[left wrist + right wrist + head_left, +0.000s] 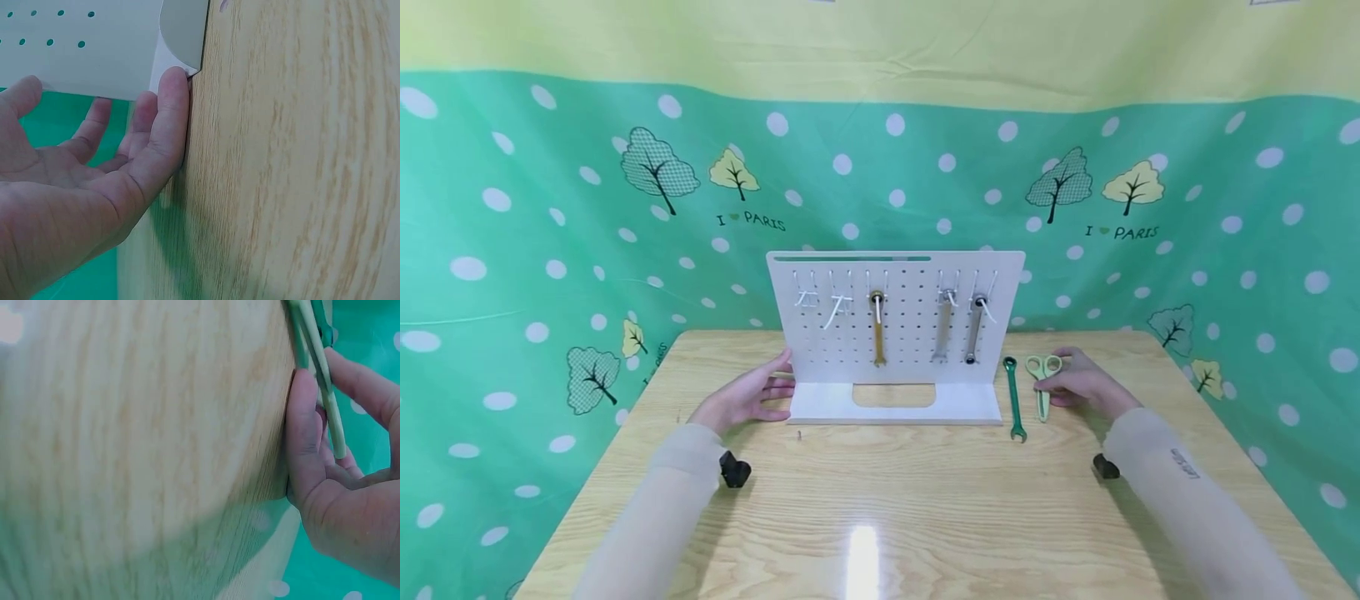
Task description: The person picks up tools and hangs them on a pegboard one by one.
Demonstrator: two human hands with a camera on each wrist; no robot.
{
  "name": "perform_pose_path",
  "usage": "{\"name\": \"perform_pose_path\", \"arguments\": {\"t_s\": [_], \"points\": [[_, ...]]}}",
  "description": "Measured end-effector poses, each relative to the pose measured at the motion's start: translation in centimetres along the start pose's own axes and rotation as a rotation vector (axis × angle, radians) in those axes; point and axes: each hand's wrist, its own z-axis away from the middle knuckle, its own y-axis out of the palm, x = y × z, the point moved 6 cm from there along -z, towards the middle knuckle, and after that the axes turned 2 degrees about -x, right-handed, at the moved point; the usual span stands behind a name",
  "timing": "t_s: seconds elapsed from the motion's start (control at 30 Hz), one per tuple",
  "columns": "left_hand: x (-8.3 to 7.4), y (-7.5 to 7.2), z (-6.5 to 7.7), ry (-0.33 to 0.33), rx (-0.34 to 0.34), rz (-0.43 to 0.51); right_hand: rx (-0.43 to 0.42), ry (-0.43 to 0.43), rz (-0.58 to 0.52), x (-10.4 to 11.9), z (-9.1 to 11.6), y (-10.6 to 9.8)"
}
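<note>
A white pegboard stand (917,350) stands upright on the table. My left hand (756,392) touches its left side with fingers spread; in the left wrist view, the fingertips (173,78) of that hand meet the board's edge and base corner. Beside the stand, on the right, my right hand (1078,385) pinches a pair of pale green scissors (1043,400), handles toward the back wall and blades toward me. The right wrist view shows the scissors (337,434) between thumb and fingers, slightly tilted. A green wrench (1014,400) lies between stand and scissors.
White hooks (837,308) line the pegboard. On them hang a gold-coloured wrench (878,333), a silver wrench (942,333) and a darker-ended wrench (974,333). A green dotted curtain (880,192) closes off the back and sides of the wooden table (925,500).
</note>
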Motion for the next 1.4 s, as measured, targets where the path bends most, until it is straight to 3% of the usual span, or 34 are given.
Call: {"name": "perform_pose_path", "arguments": {"t_s": [0.3, 0.7, 0.9, 1.1, 1.4], "points": [[-0.1, 0.0, 0.1, 0.005, -0.001, -0.009, 0.057, -0.038, -0.11, 0.2, 0.8, -0.9], [-0.1, 0.0, -0.1, 0.005, 0.001, -0.001, 0.236, -0.082, -0.055, 1.8, 3.4, -1.0], [0.0, 0.0, -0.1, -0.001, 0.001, -0.003, 0.357, -0.1, -0.029, 3.0, 4.9, 0.5], [-0.1, 0.0, -0.2, 0.006, 0.002, -0.007, 0.491, -0.089, -0.088, 4.1, 6.0, 3.0], [-0.1, 0.1, -0.1, -0.005, 0.007, -0.014, 0.623, -0.085, -0.174, 5.1, 6.5, 5.9]]}}
